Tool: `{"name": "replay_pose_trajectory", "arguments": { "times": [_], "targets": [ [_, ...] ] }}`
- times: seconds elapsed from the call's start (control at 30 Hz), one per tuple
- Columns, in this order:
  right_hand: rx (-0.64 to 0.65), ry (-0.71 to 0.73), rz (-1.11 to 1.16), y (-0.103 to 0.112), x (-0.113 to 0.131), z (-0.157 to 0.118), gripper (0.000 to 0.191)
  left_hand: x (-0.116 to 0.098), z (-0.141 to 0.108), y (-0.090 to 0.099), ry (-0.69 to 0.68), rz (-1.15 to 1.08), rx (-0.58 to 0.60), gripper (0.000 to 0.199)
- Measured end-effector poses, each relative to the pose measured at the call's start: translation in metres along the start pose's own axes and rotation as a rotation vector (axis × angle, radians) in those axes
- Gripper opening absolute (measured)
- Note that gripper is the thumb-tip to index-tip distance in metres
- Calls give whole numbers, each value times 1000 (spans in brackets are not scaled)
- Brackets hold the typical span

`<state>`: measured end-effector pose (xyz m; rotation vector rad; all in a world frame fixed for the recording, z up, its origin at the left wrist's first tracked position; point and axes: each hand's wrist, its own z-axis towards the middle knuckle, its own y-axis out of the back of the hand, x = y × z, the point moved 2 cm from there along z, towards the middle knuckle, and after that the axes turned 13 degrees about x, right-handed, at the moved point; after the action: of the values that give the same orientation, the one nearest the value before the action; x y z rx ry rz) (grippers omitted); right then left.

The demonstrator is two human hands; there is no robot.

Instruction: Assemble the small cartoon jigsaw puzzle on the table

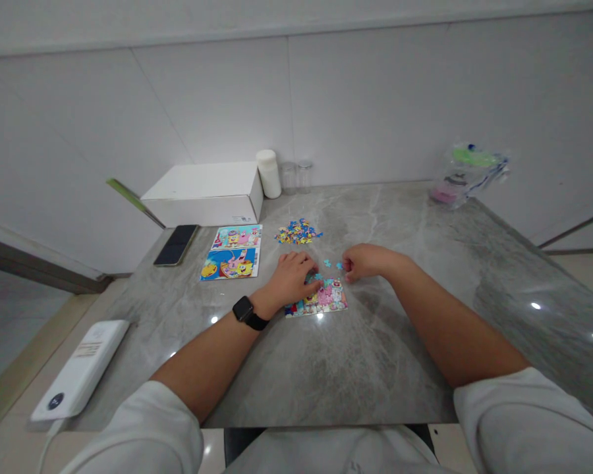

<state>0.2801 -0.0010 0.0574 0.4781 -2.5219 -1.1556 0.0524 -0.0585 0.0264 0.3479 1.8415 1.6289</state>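
Note:
My left hand point(292, 279), with a black watch on its wrist, rests fingers apart over the upper left part of a partly assembled cartoon puzzle point(329, 298). Its fingers hide some of the pieces. Just right of the puzzle's top edge, my right hand point(360, 262) is closed, fingertips pressed down at the table; whatever they may hold is too small to make out. Loose light-blue pieces point(327, 263) lie between the two hands. Beyond them is a heap of colourful puzzle pieces point(297, 232). A printed picture sheet point(233, 253) lies to the left.
On the grey table point(356, 368) stand a white box point(202, 194), a white bottle point(269, 174) and two clear glasses point(296, 178) at the back. A phone point(176, 245) and a white power bank point(82, 370) lie left. A plastic bag point(467, 176) sits back right.

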Motion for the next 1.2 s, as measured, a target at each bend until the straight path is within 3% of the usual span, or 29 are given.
{"name": "replay_pose_trajectory", "arguments": {
  "times": [0.23,0.4,0.47,0.7,0.83,1.07,1.2],
  "targets": [
    [-27,26,-15,2,6,0,14,0,2,-5,-26,-50,12,20],
    [-277,39,16,9,8,6,14,3,6,-6,-4,-148,2,14],
    [-311,31,-10,6,10,10,16,4,7,-6,10,-193,4,11],
    [-233,144,-13,1,20,8,24,9,8,-4,62,-134,-54,9],
    [-100,189,-32,-3,35,1,25,11,6,-1,101,-35,-118,16],
    [-2,186,-59,-7,46,-4,20,-1,3,-2,-154,-34,40,19],
    [22,197,35,0,45,-9,14,-6,2,-4,-182,-45,53,20]
  ]
}}
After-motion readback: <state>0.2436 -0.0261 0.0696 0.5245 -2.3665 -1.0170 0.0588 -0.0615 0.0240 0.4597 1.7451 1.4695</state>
